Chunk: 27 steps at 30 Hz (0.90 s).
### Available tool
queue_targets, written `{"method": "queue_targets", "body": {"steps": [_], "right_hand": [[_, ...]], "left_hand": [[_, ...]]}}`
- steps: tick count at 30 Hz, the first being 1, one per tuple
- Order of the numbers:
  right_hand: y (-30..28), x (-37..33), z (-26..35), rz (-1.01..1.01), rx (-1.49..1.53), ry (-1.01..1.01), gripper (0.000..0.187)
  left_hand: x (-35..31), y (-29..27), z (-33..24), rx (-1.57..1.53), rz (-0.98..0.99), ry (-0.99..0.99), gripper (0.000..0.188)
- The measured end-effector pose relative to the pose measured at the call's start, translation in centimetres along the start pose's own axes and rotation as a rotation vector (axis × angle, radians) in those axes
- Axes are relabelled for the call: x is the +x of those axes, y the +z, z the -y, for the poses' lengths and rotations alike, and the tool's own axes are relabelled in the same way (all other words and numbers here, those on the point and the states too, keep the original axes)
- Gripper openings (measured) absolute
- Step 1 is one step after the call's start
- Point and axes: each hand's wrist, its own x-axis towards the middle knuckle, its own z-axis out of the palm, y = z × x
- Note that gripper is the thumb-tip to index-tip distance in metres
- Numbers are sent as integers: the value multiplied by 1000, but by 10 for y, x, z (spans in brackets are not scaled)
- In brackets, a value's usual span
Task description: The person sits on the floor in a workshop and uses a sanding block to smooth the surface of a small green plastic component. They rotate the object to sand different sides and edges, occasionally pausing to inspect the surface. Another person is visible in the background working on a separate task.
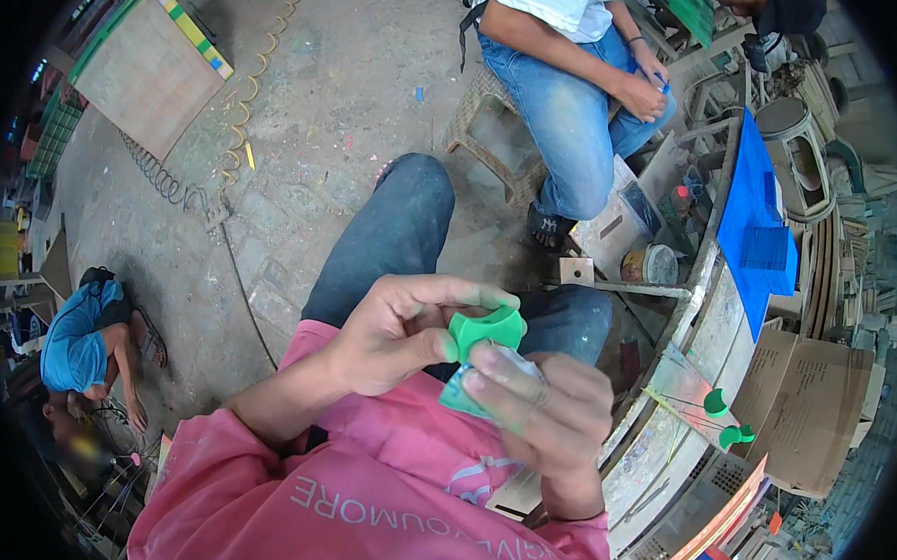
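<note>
On the worn bench (714,337) there lie a blue sheet (746,228), a paint-stained board (681,382) and green pieces (715,403) with thin sticks.

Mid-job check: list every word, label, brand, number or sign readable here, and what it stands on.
Pink fabric shirt: white printed lettering, upside down in this view; I don't copy wording.
Brown cardboard box: small printing, too faint to read.
Co-worker's black sandal: whitish marks, too small to read.
Green curved, notched piece in the left hand: no lettering visible.
</note>
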Motion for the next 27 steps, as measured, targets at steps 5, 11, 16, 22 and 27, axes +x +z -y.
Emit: {"method": "queue_targets", "body": {"steps": [5, 11, 16, 22, 27], "right_hand": [[-4, -7, -12, -10, -72, 61, 35], [-1, -5, -21, -100, -133, 72, 33], [-7, -1, -14, -8, -24, -5, 34], [-10, -1, -12, 60, 15, -35, 34], [-8, -3, -10, 53, -10, -25, 34]], "left_hand": [[0, -2, 2, -59, 52, -21, 51], [0, 2, 5, -54, 45, 5, 47], [1, 4, 0, -40, 38, -15, 46], [1, 3, 2, -35, 39, -27, 47], [3, 0, 4, -10, 31, -71, 51]]}}
